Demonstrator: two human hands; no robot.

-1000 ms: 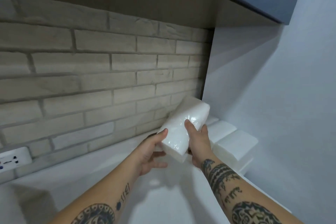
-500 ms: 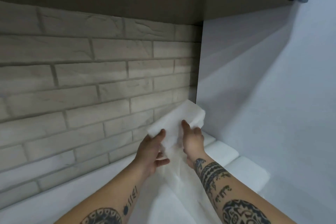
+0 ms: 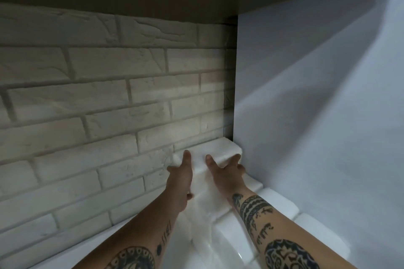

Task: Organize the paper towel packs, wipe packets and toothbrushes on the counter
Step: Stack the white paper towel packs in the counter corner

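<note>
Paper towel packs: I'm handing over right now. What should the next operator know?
Left hand: open, fingers straight against the left end of the corner pack.
Right hand: open, fingers spread on its front.
The corner pack lies where the brick wall meets the side wall, apparently on top of others. More packs line the side wall.
Done: this pack looks placed.
Left: let go of it. Wipe packets and toothbrushes are out of view, so find them.

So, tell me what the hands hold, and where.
Paper towel pack: left hand on its left end, right hand on its front edge, both open, pressing more than gripping.
</note>
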